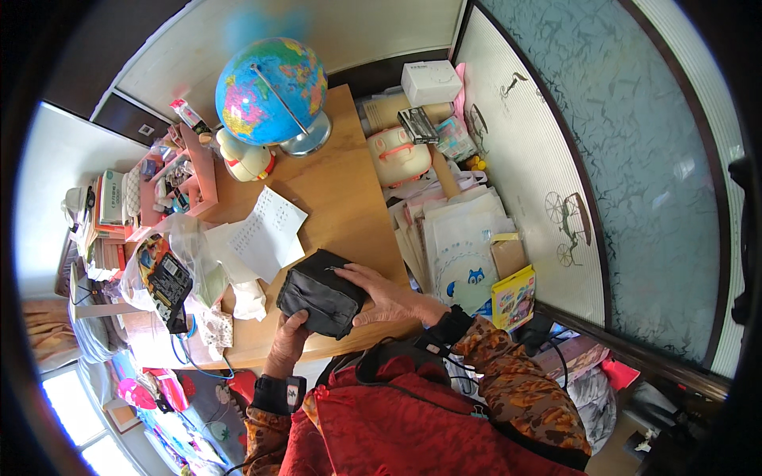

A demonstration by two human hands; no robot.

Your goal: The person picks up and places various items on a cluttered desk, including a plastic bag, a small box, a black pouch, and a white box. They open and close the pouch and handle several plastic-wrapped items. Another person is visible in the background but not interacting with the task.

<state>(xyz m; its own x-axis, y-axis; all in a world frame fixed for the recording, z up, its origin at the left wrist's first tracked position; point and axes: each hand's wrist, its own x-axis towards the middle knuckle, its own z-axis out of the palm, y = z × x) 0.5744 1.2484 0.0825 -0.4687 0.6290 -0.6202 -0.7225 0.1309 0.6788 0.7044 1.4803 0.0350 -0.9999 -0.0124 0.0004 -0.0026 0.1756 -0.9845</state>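
Observation:
A black fabric box (319,292) with creased, soft-looking sides is at the front edge of the wooden desk, turned at an angle. My left hand (289,343) grips its near left corner, thumb on the side facing me and the other fingers mostly hidden. Against its right side lies my right hand (381,295), with fingertips reaching onto the top edge and the thumb lower down. Whether the box rests on the desk or is slightly raised, I cannot tell. Just beyond it lies a handwritten white sheet (270,230).
A globe (274,91) stands at the back of the desk (357,174), beside a pink organizer (208,170). Clear plastic bags and a black package (165,278) crowd the left. Papers (460,230) and boxes pile up between desk and right wall.

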